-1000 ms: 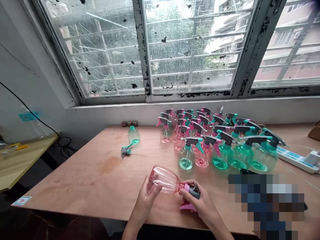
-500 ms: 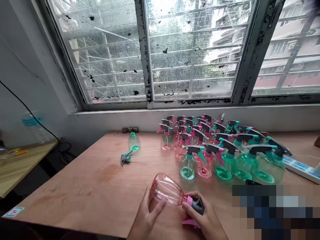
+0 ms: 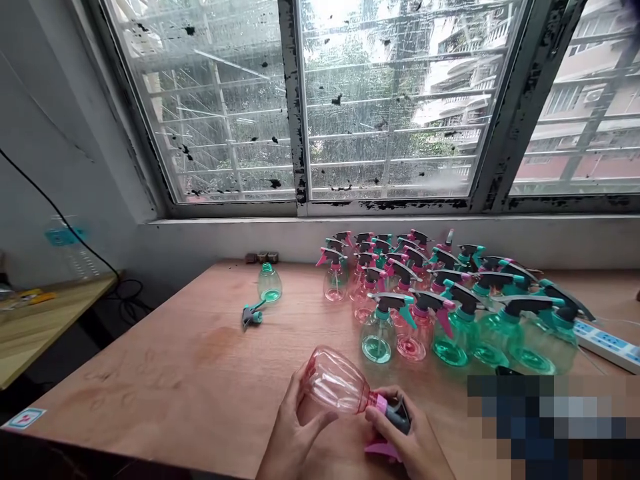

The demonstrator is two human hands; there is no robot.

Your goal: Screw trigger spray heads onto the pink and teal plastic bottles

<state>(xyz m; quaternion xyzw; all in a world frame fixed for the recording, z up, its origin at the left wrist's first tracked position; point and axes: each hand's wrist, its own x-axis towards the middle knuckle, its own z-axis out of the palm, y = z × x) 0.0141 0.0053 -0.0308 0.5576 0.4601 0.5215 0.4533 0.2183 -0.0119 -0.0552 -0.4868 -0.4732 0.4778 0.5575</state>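
Observation:
A clear pink spray bottle (image 3: 336,384) lies on its side just above the wooden table (image 3: 200,360), base pointing up and left. My left hand (image 3: 297,430) cups the bottle's body from below, fingers curled round it. My right hand (image 3: 407,437) grips the grey and pink spray head (image 3: 395,415) at the bottle's neck. A pink trigger (image 3: 383,450) sticks out under that hand.
Several assembled pink and green spray bottles (image 3: 440,300) crowd the table's back right. A headless green bottle (image 3: 269,283) stands at the back left, a loose spray head (image 3: 251,313) lying beside it. A white power strip (image 3: 607,340) lies at the right. A blurred patch covers the lower right.
The view has tilted, so the hands and bottle sit lower in the picture. My left fingers have shifted a little round the bottle's body; both hands keep their hold.

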